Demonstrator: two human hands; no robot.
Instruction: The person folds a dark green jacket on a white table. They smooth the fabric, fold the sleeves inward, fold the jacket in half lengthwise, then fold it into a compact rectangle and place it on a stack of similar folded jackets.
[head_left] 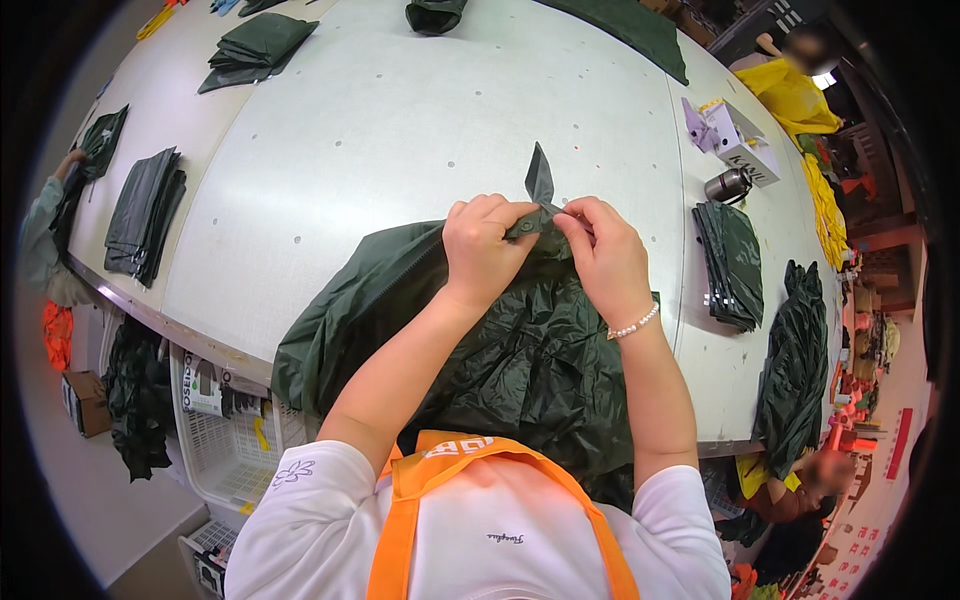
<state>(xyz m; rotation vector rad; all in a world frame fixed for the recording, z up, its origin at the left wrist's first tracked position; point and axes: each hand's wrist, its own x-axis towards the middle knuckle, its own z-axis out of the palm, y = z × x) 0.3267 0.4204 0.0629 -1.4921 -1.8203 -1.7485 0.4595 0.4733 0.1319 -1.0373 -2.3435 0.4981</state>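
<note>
A dark green waterproof garment [525,350] lies crumpled over the near edge of the white table, and its lower part hangs toward my orange apron. Along its left side runs a zipper. My left hand [480,242] pinches the garment's top edge beside a small round snap. Close by on the right, my right hand [606,250] is closed on the same edge, fingertips pinching the fabric. Between the two hands a narrow pointed tab [539,172] of the same green cloth sticks up, away from me. A beaded bracelet circles my right wrist.
Folded dark green stacks lie on the table at left [145,215], far left [258,45] and right [733,262]. A metal flask [728,185] and a white box [745,145] stand at right. Below left is a white plastic basket [225,440]. Other people work at both sides.
</note>
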